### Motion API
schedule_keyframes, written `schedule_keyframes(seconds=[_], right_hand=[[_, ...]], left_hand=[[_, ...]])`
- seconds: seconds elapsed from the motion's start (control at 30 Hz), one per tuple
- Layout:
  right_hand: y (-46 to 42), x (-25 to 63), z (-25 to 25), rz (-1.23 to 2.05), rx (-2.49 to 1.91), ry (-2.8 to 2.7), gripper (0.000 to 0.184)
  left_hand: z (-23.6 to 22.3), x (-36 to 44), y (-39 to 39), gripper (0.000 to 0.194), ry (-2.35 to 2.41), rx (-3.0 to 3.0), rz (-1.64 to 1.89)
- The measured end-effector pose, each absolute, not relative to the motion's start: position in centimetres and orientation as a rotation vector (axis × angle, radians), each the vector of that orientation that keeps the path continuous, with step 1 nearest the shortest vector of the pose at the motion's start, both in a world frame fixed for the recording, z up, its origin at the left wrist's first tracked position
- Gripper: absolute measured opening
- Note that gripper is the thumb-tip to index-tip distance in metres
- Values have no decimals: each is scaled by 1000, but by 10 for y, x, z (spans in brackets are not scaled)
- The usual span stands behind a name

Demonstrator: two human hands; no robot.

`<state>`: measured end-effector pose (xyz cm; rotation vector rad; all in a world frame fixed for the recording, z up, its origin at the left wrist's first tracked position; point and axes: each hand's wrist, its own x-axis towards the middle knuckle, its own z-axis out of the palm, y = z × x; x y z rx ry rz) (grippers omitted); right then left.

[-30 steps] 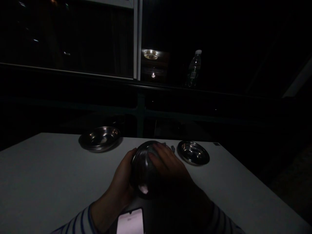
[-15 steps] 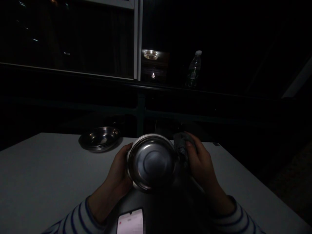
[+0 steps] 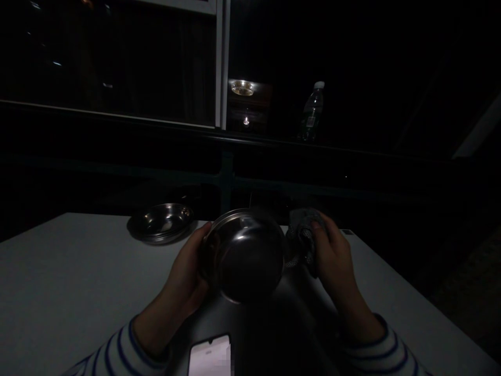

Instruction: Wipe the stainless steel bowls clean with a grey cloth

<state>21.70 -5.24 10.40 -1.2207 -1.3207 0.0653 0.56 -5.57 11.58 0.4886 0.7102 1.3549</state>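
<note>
My left hand [image 3: 189, 271] is closed on the left rim of a shiny metal bowl [image 3: 250, 261], which is raised above the table and tilted. The bowl's inside looks dark, with a bright glint near the top. A bunched dark grey cloth [image 3: 304, 237] is gripped in my right hand [image 3: 334, 256], just right of the bowl. The cloth's lower edge comes close to the bowl's rim; whether they touch I cannot tell. A stack of metal bowls [image 3: 162, 224] rests on the table behind my left hand.
The white table [image 3: 97, 277] spreads to both sides. A lit phone [image 3: 209, 355] lies at its near edge, below the bowl. Beyond the table, a clear plastic bottle [image 3: 312, 112] with a white cap stands on the ledge by a dark window.
The bowl has tilted, its face going from bright to dark. My right hand and the cloth have shifted a little to the right, away from the rim.
</note>
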Motion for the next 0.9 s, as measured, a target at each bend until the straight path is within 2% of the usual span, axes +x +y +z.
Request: schedule_keyframes(seconds=[0.57, 0.77, 0.9], right_hand=[[-61, 221, 104, 69, -1267, -1305, 35], [-75, 220, 86, 213, -1291, -1307, 36], [-80, 215, 68, 427, -1284, -1167, 37]], left_hand=[[114, 4, -57, 14, 780, 530, 1255], [115, 8, -60, 12, 784, 498, 1300], [116, 8, -60, 13, 778, 491, 1295]])
